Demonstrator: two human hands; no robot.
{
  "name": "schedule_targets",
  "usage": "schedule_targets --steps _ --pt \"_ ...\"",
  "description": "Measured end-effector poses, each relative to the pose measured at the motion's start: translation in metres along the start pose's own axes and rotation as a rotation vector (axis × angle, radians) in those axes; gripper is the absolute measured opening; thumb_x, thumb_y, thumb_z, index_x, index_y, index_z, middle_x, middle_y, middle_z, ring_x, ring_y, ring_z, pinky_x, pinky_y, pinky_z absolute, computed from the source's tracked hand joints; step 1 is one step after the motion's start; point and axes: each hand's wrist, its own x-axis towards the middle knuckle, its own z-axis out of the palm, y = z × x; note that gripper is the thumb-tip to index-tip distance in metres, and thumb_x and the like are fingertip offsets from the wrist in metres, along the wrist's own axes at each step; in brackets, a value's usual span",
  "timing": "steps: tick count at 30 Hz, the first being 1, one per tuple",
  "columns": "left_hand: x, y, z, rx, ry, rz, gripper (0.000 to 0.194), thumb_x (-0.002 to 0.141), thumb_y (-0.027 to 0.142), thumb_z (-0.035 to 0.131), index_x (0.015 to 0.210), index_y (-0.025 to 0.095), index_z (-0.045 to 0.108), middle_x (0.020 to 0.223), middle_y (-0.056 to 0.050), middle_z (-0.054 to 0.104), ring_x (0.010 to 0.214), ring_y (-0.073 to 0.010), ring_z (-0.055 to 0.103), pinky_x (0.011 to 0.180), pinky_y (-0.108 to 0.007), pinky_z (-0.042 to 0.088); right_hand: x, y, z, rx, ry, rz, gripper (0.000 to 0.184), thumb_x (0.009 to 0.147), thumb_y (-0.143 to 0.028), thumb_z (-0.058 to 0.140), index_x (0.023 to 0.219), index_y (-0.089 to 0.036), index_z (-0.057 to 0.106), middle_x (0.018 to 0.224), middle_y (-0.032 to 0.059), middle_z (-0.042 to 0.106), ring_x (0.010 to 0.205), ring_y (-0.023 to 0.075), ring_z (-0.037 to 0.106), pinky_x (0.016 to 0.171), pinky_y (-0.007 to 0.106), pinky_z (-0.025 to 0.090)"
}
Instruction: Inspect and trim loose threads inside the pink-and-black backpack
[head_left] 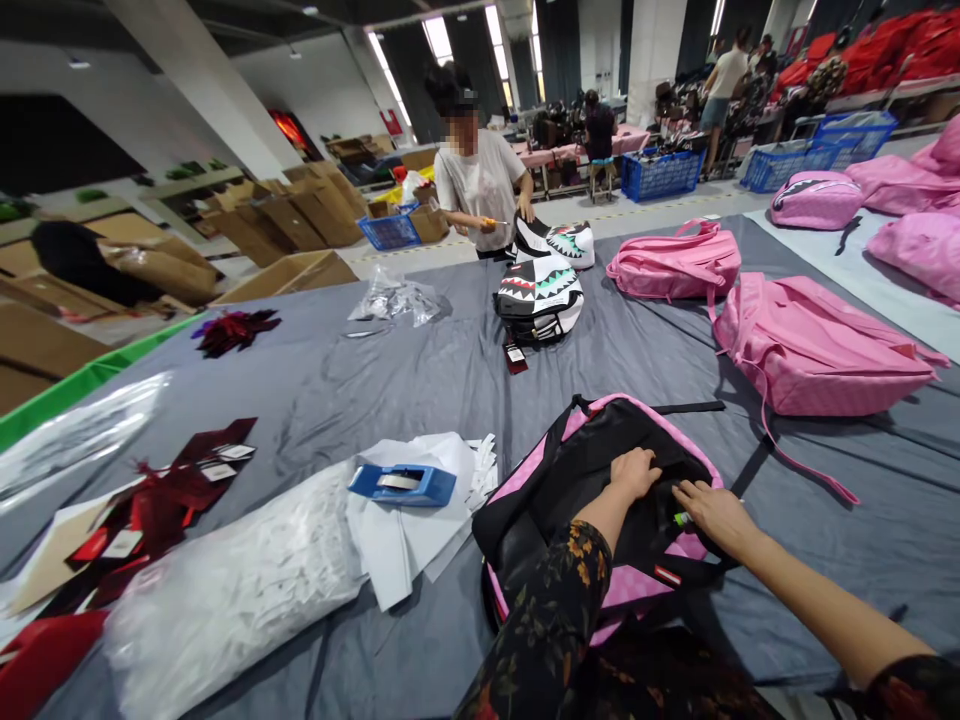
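While both hands rest on the open pink backpack [600,500] at lower centre of the frame, the left hand [634,472] curls loosely over its black lining and the right hand [712,512] lies flat with fingers spread, gripping nothing I can make out. Left of the bag sits a blue tape dispenser [403,484] on white paper sheets [409,530], then a clear bag of white slips [232,580]. Red tags [150,510] at lower left carry white labels too small to read. Across the grey cloth [375,380], a co-worker [480,180] handles a shark-mouth backpack [538,295].
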Motion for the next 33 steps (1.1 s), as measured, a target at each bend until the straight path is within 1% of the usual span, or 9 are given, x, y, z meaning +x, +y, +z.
schedule_targets --steps 4,6,11,16,18,20,23,26,33 --pt "-0.005 0.004 0.005 0.012 0.045 0.017 0.03 0.099 0.039 0.055 0.123 0.025 0.066 0.122 -0.006 0.068 0.111 -0.0236 0.068 0.09 -0.034 0.056 0.018 0.002 -0.002 -0.053 -0.01 -0.066 0.041 0.089 0.001 0.043 0.114 -0.02 0.067 0.113 0.0102 0.069 0.088 0.0213 0.062 0.057 0.03 0.043" --pt "-0.01 0.006 0.007 0.037 0.07 0.038 0.028 0.099 0.04 0.054 0.119 0.024 0.068 0.119 -0.007 0.068 0.106 -0.0244 0.069 0.086 -0.034 0.057 0.024 0.005 -0.004 -0.076 -0.013 -0.096 0.036 0.089 0.0 0.045 0.107 -0.02 0.07 0.106 0.0092 0.07 0.086 0.0223 0.062 0.055 0.031 0.041" --pt "-0.027 0.004 0.01 0.107 0.159 0.192 0.035 0.104 0.033 0.044 0.138 0.028 0.053 0.137 -0.01 0.057 0.102 -0.0226 0.069 0.083 -0.035 0.056 0.023 0.021 -0.007 -0.115 0.017 -0.162 0.029 0.088 -0.003 0.051 0.1 -0.02 0.072 0.109 0.0097 0.07 0.084 0.0214 0.061 0.054 0.03 0.041" --pt "-0.02 0.002 0.004 0.168 0.083 0.416 0.023 0.102 0.023 0.047 0.105 0.023 0.07 0.131 -0.004 0.062 0.097 -0.0164 0.069 0.087 -0.031 0.052 0.018 0.037 0.0 -0.13 0.064 -0.217 0.033 0.086 -0.002 0.052 0.106 -0.021 0.071 0.117 0.0103 0.07 0.086 0.0205 0.063 0.055 0.026 0.047" --pt "-0.013 0.0 0.003 0.183 0.059 0.397 0.025 0.102 0.023 0.047 0.101 0.021 0.071 0.135 -0.005 0.06 0.097 -0.0175 0.069 0.085 -0.032 0.053 0.017 0.041 0.004 -0.128 0.083 -0.225 0.034 0.087 -0.002 0.051 0.107 -0.021 0.071 0.119 0.0102 0.069 0.089 0.0205 0.063 0.057 0.026 0.049" --pt "-0.008 -0.003 0.004 0.186 0.034 0.336 0.028 0.103 0.024 0.044 0.11 0.022 0.071 0.14 -0.007 0.056 0.096 -0.0194 0.07 0.081 -0.033 0.054 0.016 0.042 0.008 -0.124 0.098 -0.223 0.038 0.087 -0.002 0.049 0.112 -0.021 0.071 0.12 0.0104 0.069 0.09 0.0205 0.063 0.058 0.026 0.051" --pt "-0.005 -0.004 0.009 0.176 -0.034 0.232 0.034 0.102 0.024 0.043 0.127 0.029 0.066 0.132 -0.008 0.059 0.093 -0.0214 0.072 0.075 -0.032 0.055 0.014 0.043 0.014 -0.11 0.105 -0.222 0.047 0.087 -0.002 0.046 0.124 -0.021 0.068 0.126 0.0106 0.068 0.091 0.0215 0.063 0.059 0.029 0.052" --pt "-0.004 0.0 0.009 0.152 -0.105 0.176 0.039 0.101 0.023 0.042 0.133 0.033 0.062 0.125 -0.007 0.062 0.098 -0.0236 0.071 0.079 -0.033 0.055 0.014 0.047 0.021 -0.089 0.094 -0.236 0.052 0.086 -0.001 0.045 0.129 -0.02 0.066 0.13 0.0109 0.067 0.091 0.0228 0.062 0.059 0.031 0.052" --pt "0.0 0.006 -0.01 0.147 -0.284 0.156 0.04 0.1 0.031 0.042 0.133 0.032 0.064 0.137 -0.009 0.057 0.113 -0.028 0.067 0.092 -0.036 0.054 0.023 0.074 0.035 -0.012 0.059 -0.338 0.053 0.081 -0.004 0.05 0.129 -0.019 0.068 0.128 0.0118 0.068 0.094 0.0239 0.062 0.064 0.031 0.056"
